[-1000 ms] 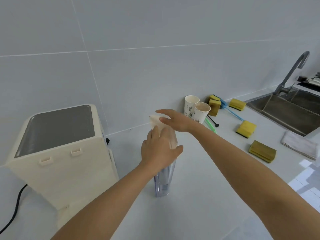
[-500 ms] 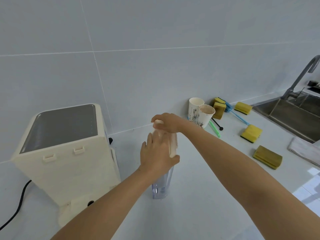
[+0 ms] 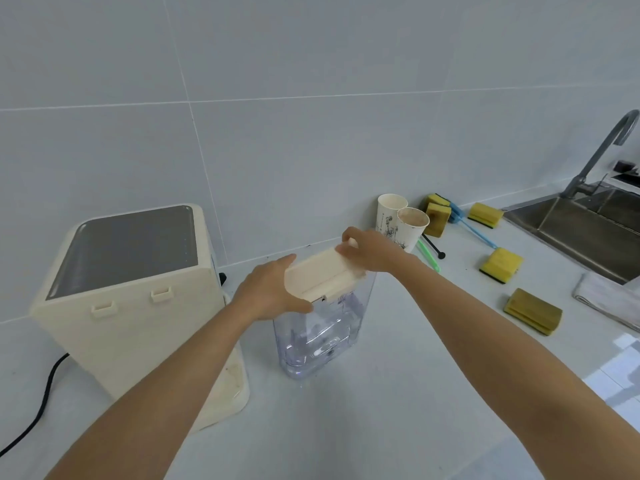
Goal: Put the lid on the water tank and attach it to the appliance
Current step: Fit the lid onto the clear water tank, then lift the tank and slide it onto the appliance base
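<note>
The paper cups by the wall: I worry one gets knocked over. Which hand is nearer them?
Right. The right hand grips the far end of the lid, just beside the paper cups; the left hand holds the near end, farther away.

Head view: one wide-angle camera, worn high, looking forward and down across the counter (image 3: 398, 393) toward the tiled wall (image 3: 311, 133).
Nearness: close, both forearms filling the foreground.

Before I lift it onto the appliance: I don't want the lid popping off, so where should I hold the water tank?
Probably grip the water tank by its clear side walls below the lid, coming from both sides; it stands upright, tall and narrow.
</note>
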